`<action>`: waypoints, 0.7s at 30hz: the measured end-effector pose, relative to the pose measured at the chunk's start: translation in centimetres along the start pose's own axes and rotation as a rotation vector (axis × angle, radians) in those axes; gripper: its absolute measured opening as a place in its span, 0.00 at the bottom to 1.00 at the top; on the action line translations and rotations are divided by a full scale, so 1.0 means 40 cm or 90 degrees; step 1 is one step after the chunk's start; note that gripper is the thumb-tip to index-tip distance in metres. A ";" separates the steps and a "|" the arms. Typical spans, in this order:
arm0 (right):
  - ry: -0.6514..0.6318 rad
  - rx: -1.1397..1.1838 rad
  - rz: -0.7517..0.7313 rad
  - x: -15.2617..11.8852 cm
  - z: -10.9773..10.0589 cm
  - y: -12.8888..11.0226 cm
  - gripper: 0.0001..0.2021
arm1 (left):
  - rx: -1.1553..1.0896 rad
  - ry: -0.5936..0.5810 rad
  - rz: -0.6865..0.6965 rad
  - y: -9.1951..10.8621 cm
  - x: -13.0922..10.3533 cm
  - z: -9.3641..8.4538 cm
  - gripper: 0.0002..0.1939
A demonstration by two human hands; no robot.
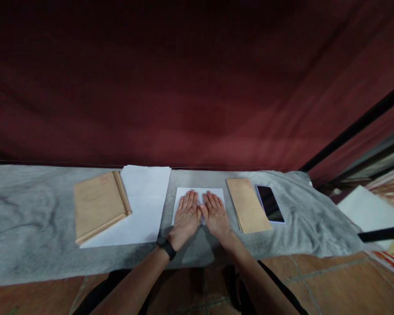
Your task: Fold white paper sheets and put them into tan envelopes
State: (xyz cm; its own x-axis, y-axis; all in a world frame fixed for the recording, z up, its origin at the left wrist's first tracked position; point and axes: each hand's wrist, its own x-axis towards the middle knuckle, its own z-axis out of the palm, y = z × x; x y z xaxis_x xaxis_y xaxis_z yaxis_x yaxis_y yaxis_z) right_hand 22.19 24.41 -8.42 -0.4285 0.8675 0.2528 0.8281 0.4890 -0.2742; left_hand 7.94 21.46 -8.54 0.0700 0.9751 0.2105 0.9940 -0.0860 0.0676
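Note:
My left hand lies flat on a small white sheet of paper, fingers stretched out and pointing away from me. Beside it my right hand rests flat on the same sheet, the two thumbs close together. The paper shows past the fingertips and at both sides; its middle is hidden under the palms. Right of the hands lies a thin brown envelope stack. To the left, larger white sheets are partly covered by a stack of brown envelopes.
A dark-screened phone lies right of the envelopes. Grey cloth covers the narrow table. Behind it hangs a dark red curtain. Black bars and a white board or sheet are at the right. Tiled floor shows in front.

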 end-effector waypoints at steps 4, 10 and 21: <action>0.031 -0.066 0.014 -0.011 0.005 0.025 0.28 | 0.005 0.015 -0.039 -0.031 -0.004 -0.007 0.31; 0.090 -0.105 0.033 -0.024 0.018 0.040 0.31 | 0.010 0.021 -0.087 -0.064 -0.017 -0.009 0.32; 0.097 -0.055 0.057 -0.018 0.011 0.015 0.29 | -0.012 0.104 -0.033 -0.045 -0.017 -0.018 0.30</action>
State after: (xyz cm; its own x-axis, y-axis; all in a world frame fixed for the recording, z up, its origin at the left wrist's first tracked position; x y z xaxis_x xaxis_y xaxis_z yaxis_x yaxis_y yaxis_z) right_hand 22.83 24.13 -9.17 -0.2978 0.8799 0.3703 0.8913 0.3952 -0.2222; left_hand 6.05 20.79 -8.10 0.0032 0.9322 0.3619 0.9941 -0.0421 0.0997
